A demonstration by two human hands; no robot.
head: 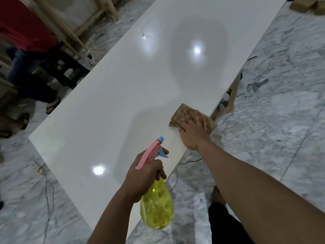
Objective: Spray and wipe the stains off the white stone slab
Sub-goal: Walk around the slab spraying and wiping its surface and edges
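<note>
A long white stone slab (123, 88) runs from the near left to the far right, glossy with lamp reflections. My left hand (146, 175) grips a spray bottle (157, 205) with a yellow body and a pink and blue trigger head, its nozzle aimed over the slab's near part. My right hand (194, 130) lies flat with fingers spread on a folded brown cloth (182, 112), pressing it onto the slab at its right edge. A small mark (144, 36) shows on the far part of the slab.
Grey marbled floor (281, 103) surrounds the slab. A person in a red top and jeans (26, 50) stands at the left beside a dark stool (58, 71) and wooden frames (70, 27). Cables (49, 199) trail on the floor. Cardboard boxes (309, 6) sit far right.
</note>
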